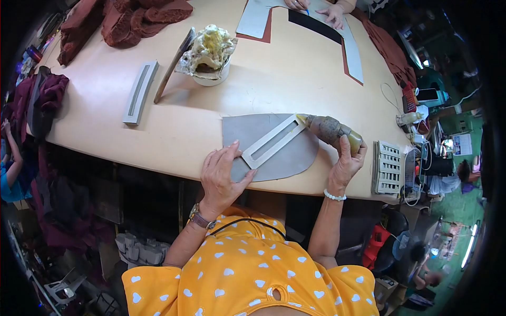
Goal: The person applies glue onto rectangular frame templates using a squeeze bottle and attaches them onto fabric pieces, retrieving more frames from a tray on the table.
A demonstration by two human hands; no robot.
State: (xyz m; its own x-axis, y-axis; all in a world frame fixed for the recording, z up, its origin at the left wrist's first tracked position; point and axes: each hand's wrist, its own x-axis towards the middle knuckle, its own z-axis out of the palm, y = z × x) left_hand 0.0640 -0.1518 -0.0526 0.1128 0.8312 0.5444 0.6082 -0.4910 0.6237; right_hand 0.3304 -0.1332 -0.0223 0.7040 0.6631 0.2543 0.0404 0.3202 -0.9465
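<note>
A grey curved piece of material [300,158] lies near the table's front edge. On it rests a pale slotted rectangular frame [273,143], set at a slant. My left hand [224,171] touches the frame's lower left end, its fingers apart and thumb on the grey piece. In my right hand [348,160] is a stained glue bottle [332,131], tilted with its yellowish nozzle at the frame's upper right end. The fingers wrap round the bottle's base.
A tub [211,76] with crusted yellowish stuff and a flat stick [174,66] stand behind. Another slotted block [140,94] lies left. Slotted plates [387,167] sit right. Across the table, another person's hands [332,15] work on a large grey pattern [353,50]. Reddish-brown fabric [126,23] lies back left.
</note>
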